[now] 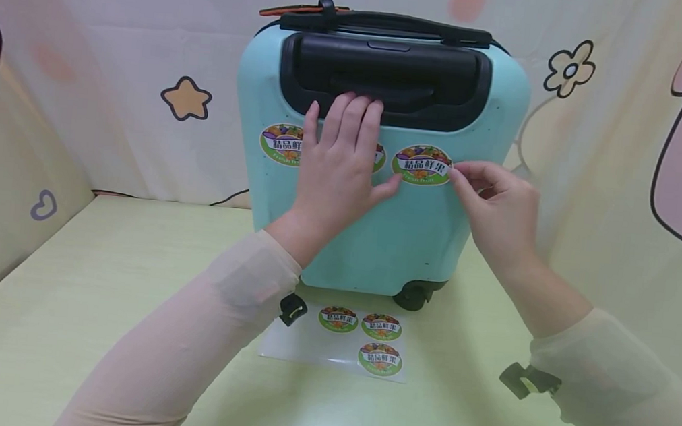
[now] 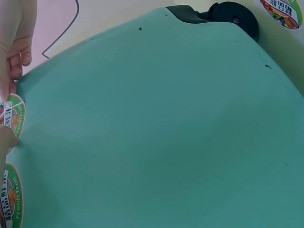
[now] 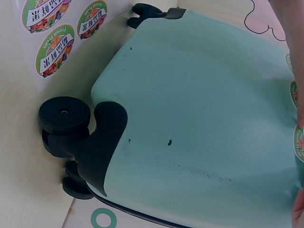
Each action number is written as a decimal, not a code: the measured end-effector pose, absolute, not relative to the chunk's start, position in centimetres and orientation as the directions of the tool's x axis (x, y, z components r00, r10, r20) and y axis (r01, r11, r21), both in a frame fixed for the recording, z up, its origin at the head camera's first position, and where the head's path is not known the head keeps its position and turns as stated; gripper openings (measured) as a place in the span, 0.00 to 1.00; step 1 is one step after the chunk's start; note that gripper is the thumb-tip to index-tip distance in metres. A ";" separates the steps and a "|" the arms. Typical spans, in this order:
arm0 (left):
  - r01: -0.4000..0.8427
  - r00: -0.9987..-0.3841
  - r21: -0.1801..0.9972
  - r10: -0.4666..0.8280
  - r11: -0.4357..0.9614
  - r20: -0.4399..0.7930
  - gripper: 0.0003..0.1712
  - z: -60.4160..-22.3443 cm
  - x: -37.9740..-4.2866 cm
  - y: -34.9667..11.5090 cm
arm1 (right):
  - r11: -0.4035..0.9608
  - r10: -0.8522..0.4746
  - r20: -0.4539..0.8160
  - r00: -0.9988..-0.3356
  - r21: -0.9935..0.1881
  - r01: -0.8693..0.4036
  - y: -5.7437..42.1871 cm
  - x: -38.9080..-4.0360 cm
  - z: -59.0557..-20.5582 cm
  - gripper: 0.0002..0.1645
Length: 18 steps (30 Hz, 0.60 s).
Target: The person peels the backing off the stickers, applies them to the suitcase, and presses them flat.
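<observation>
A mint-green suitcase point(image 1: 387, 237) stands upright on the table, with a row of oval fruit stickers across its front. My left hand point(image 1: 342, 155) lies on the suitcase with fingers extended up to the black handle recess point(image 1: 383, 74). It partly covers the left sticker point(image 1: 277, 143) and most of the middle sticker point(image 1: 379, 158). Its thumb touches the left edge of the right-hand sticker point(image 1: 422, 166). With thumb and index finger, my right hand point(image 1: 503, 203) pinches that sticker's right edge. The left wrist view shows the same sticker point(image 2: 18, 116) between both hands.
On the table point(image 1: 97, 286) before the suitcase lies a white sticker sheet point(image 1: 311, 346) bearing several fruit stickers, partly behind the left sleeve. A black suitcase wheel point(image 3: 64, 116) shows in the right wrist view. Behind hangs a patterned curtain point(image 1: 149, 40).
</observation>
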<state>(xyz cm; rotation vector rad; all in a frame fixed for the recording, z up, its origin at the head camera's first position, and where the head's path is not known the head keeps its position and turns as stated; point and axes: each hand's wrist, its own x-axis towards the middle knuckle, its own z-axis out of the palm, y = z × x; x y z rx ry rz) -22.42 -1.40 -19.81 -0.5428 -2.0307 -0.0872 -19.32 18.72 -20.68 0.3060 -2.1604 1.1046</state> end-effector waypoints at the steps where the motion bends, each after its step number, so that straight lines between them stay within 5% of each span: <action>1: 0.411 -0.400 -0.161 0.337 0.897 0.852 0.45 -19.8 -22.4 -1.4 | 0.614 0.092 0.676 -0.731 -0.617 -0.492 18.7 -19.4 -20.7 0.16; 14: 0.422 -0.374 -0.106 0.280 0.900 0.884 0.27 -19.3 -22.4 -1.1 | 0.632 0.075 0.694 -0.716 -0.588 -0.504 18.8 -19.4 -20.7 0.15; 18: 0.413 -0.378 -0.118 0.287 0.903 0.880 0.31 -19.4 -22.4 -1.1 | 0.658 0.053 0.719 -0.693 -0.547 -0.517 18.8 -19.4 -20.7 0.15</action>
